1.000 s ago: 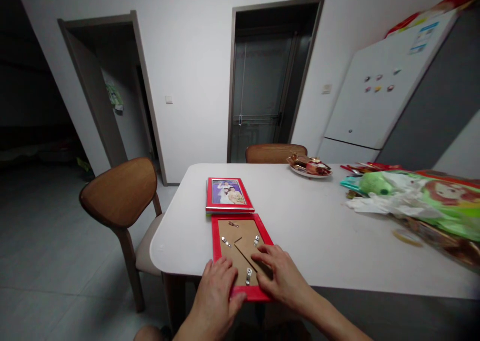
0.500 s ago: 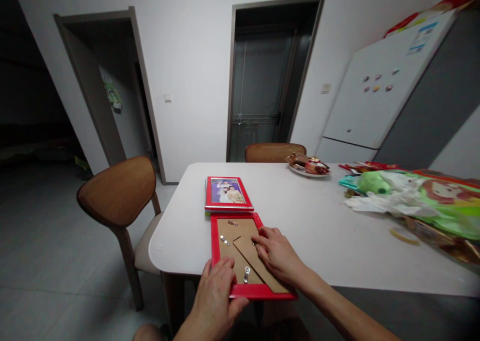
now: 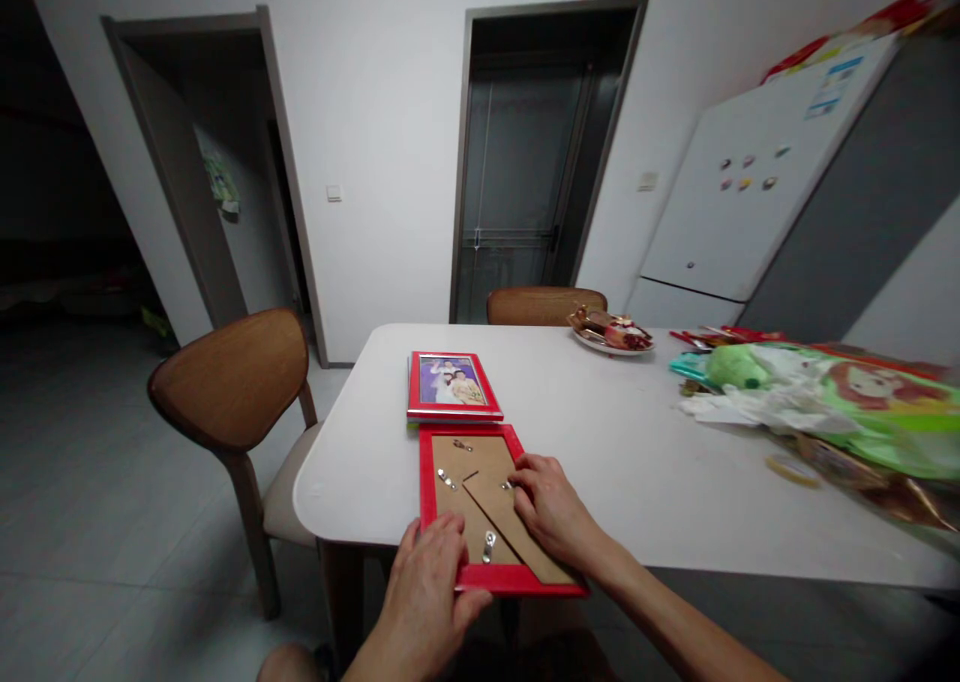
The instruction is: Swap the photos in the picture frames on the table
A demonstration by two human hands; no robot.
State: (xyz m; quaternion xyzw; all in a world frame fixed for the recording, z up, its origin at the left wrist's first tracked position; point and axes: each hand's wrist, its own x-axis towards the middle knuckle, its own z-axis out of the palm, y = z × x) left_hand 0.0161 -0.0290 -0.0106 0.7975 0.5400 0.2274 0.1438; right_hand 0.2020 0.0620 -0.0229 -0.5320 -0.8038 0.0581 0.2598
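A red picture frame [image 3: 427, 462] lies face down at the table's near edge, its brown backing board [image 3: 476, 457] showing. Small metal clips sit around the board, one by the near side [image 3: 489, 547] and another on the left [image 3: 446, 478]. A diagonal slit runs across the board. My left hand [image 3: 426, 587] grips the frame's near left corner, thumb along the bottom edge. The bent fingers of my right hand [image 3: 553, 512] press at the right-hand clip [image 3: 505, 485]. Just beyond lies a second red frame [image 3: 491, 402], face up with a photo, apparently on something stacked beneath.
The white table [image 3: 600, 442] also carries a plate of wrapped items [image 3: 615, 334], a roll of tape [image 3: 793, 470] and a heap of green bags and tissue [image 3: 817, 392]. Wooden chairs stand at the left [image 3: 236, 382] and far side [image 3: 544, 305].
The view has shifted slightly. Both hands keep their places on the frame, and the fingers of my right hand have moved only a little at the clip.
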